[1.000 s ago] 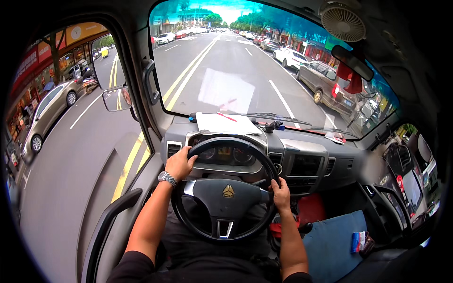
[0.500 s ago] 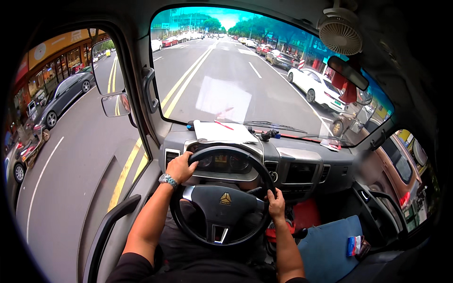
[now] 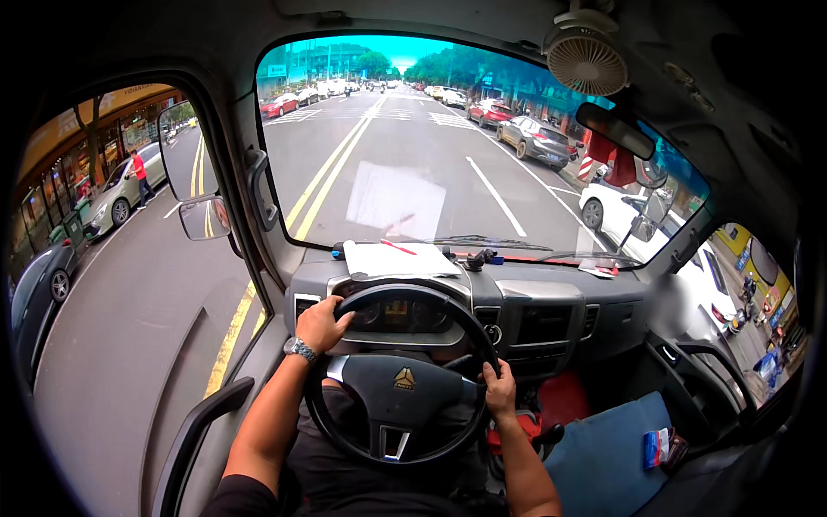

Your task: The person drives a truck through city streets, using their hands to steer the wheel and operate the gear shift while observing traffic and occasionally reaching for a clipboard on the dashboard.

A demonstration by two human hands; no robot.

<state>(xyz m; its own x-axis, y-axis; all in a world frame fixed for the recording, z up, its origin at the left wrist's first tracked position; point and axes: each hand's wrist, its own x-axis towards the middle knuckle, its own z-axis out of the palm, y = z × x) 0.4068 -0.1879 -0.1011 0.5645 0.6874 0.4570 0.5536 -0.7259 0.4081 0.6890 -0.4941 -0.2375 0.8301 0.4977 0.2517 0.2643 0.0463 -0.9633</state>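
Observation:
Both hands are on the black steering wheel (image 3: 405, 290) of a vehicle cab. My left hand (image 3: 320, 322), with a silver wristwatch (image 3: 300, 348) on it, is wrapped round the upper left of the rim. My right hand (image 3: 500, 391) grips the rim's right side, thumb uppermost. Beyond the wheel, white papers (image 3: 379, 260) with a red pen on them lie on the dashboard (image 3: 624, 293) above the instrument cluster. A gear lever (image 3: 550, 436) stands right of my right forearm.
A blue seat (image 3: 594, 457) holds a small red-and-blue pack (image 3: 656, 446). A fan (image 3: 586, 62) hangs overhead. Through the windscreen a road (image 3: 370, 138) shows, cars parked along both sides; a white car (image 3: 596, 207) is at right. A person in red (image 3: 139, 177) is outside at left.
The road scene has slid past: parked cars moved backward, and the person in red has appeared. The cab sits lower and slightly left in the picture. Both hands still grip the wheel.

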